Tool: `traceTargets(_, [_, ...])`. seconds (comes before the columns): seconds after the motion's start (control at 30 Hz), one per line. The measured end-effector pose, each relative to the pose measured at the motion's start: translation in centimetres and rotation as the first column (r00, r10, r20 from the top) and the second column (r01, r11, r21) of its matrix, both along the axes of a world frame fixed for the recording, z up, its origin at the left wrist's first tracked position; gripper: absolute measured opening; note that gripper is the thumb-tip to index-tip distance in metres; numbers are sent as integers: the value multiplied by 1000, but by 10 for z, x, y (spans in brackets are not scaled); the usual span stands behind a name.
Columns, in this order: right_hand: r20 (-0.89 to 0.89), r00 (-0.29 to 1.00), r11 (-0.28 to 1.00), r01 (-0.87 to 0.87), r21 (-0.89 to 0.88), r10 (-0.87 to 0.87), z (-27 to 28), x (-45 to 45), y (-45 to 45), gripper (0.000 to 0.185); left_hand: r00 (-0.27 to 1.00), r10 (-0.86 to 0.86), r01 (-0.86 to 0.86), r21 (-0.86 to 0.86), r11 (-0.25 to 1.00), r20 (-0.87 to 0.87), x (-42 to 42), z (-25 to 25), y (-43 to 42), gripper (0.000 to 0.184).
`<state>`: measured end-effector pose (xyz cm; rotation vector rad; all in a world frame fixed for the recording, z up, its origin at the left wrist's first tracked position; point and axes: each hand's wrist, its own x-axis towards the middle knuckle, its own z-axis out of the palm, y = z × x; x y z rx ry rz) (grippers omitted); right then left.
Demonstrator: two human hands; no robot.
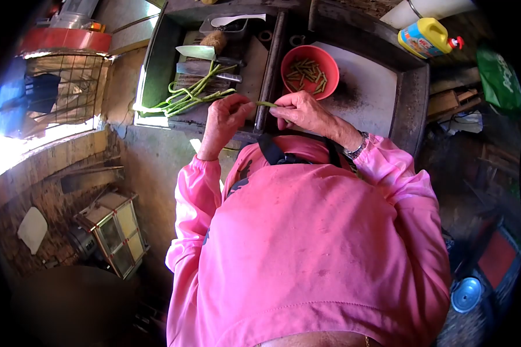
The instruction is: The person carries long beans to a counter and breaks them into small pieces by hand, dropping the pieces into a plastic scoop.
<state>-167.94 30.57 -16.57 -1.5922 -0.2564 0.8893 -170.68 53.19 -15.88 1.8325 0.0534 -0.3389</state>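
Observation:
A short piece of green bean [265,104] stretches between my two hands, above the divider of the dark counter. My left hand [226,118] is closed, its fingertips pinched at the bean's left end. The other end is pinched by my right hand [303,113], whose wrist bears a watch. Just beyond my right hand stands a red bowl [284,67] holding several short bean pieces [307,72]. Long green beans [185,99] lie in a loose bunch to the left of my left hand, partly over the handles of two knives [198,52].
Behind the knives are a brown scrubber [215,40] and a plastic tray [205,26] with a white spoon [237,20]. A raised dark rim [415,110] edges the counter. At the back right is a yellow bottle [428,37]; a green bag [499,84] hangs farther right.

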Motion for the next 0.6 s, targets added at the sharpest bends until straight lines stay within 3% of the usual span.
traceTargets(0.07, [-16,998,998,-63,-24,62,2,-1,-6,23,999,-8,5,66,998,32,0,-1,4,18])
traceTargets(0.17, [-456,889,970,142,196,-38,3,-8,-13,26,999,-20,23,96,995,-28,0,-7,20,21])
traceTargets(0.2, [-597,802,932,212,294,6,-5,-7,-17,30,998,-23,29,95,995,-66,-1,-10,24,22])
traceTargets(0.33, [-778,600,702,473,533,187,-4,-6,-16,35,989,-16,1,-99,995,-144,-7,-19,17,27])
traceTargets(0.4, [-688,725,639,522,565,16,6,5,-21,36,981,6,-44,-193,980,-192,-10,-9,6,29])
traceTargets(0.43, [-633,770,607,539,584,-76,12,11,-25,37,984,35,-56,-118,991,-177,-14,-16,10,29])
traceTargets(0.5, [-414,746,544,665,511,-522,40,34,-44,38,987,91,-86,36,996,-133,-24,-34,24,30])
traceTargets(0.53, [-107,752,667,632,394,-650,46,43,-50,37,970,144,-153,-34,988,-197,-29,-29,27,31])
traceTargets(0.6, [153,809,816,528,237,-568,13,56,-58,37,971,148,-158,-41,987,-188,-31,-24,28,31])
